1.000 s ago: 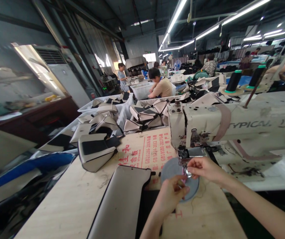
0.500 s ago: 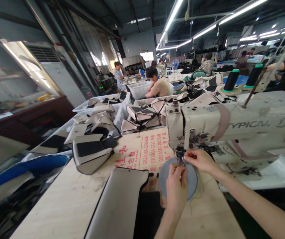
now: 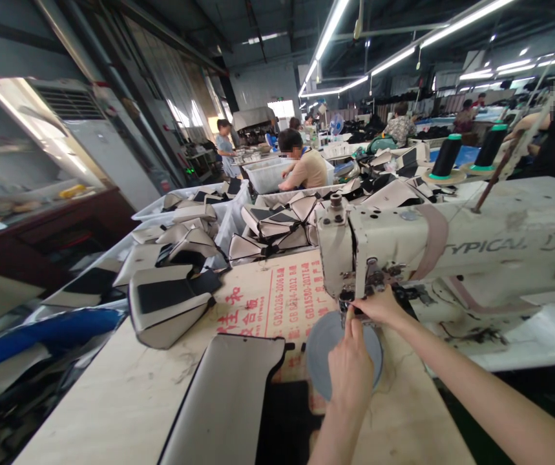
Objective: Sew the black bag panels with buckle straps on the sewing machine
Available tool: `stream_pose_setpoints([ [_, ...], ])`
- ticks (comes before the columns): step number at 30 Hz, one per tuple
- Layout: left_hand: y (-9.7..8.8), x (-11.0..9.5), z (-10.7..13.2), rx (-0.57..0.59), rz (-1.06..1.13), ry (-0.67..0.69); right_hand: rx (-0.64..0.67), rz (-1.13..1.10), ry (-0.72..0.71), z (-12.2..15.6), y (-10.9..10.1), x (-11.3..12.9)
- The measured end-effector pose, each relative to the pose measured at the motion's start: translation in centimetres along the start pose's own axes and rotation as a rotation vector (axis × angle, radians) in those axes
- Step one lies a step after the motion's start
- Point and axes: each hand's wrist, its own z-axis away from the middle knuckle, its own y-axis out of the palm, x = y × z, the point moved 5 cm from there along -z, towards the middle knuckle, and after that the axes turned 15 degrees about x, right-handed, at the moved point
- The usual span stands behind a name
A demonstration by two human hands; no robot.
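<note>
Both my hands are at the needle end of a white sewing machine (image 3: 393,236). My left hand (image 3: 353,361) reaches up over the round grey disc (image 3: 318,355), its fingertips pressed together just under the presser foot area. From the right, my right hand (image 3: 380,306) comes in with its fingers closed at the same spot, touching or nearly touching the left fingertips. Whatever is pinched there is too small to make out. A beige panel with black edging (image 3: 223,394) lies on the wooden tabletop (image 3: 97,400), left of my hands.
A beige and black sewn piece (image 3: 170,303) lies at the table's far left. Beyond are white bins (image 3: 231,226) heaped with similar pieces. Two black thread cones (image 3: 446,158) stand behind the machine. A person in a tan shirt (image 3: 309,169) bends over a bin ahead.
My left hand has moved up towards the needle, its fingers straighter. My right hand has shifted slightly and now meets the left fingertips. The view has turned slightly.
</note>
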Motion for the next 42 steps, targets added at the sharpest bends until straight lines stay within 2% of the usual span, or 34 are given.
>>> stream_pose_setpoints([
  [7,0.2,-0.5,-0.3,0.065,-0.099,-0.039,-0.016,0.15,-0.12,1.8,-0.7,0.8],
  [13,-0.4,-0.3,-0.5,0.052,-0.004,-0.008,0.022,0.259,-0.275,3.1,-1.0,1.6],
  [16,-1.1,0.5,0.1,-0.058,0.23,0.033,0.01,0.291,-0.316,3.4,-1.0,1.7],
  [18,-1.2,1.6,0.8,-0.154,0.468,0.044,0.004,0.314,-0.353,3.5,-0.9,1.7],
  [20,-0.7,2.9,1.2,-0.198,0.761,0.031,0.01,0.343,-0.406,3.6,-0.7,1.7],
  [24,0.4,4.0,0.8,-0.131,1.356,0.023,0.044,0.389,-0.532,3.8,-0.4,1.7],
  [27,0.1,3.7,0.1,-0.07,1.545,0.086,0.021,0.4,-0.543,4.5,-0.7,1.6],
  [32,-0.1,3.5,1.2,-0.02,1.324,0.194,-0.146,0.244,-0.483,7.8,-2.6,0.8],
  [36,0.6,2.8,4.3,-0.004,1.225,0.179,-0.097,0.13,-0.545,11.8,-2.9,-0.6],
  [39,1.0,1.8,6.2,0.183,1.076,0.22,-0.064,0.125,-0.514,14.5,-2.3,-3.0],
  [41,0.9,1.9,6.9,0.302,0.799,0.243,-0.078,0.127,-0.481,15.9,-2.0,-5.2],
  [42,0.7,2.5,6.9,0.305,0.631,0.222,-0.097,0.125,-0.46,16.6,-2.1,-6.4],
])
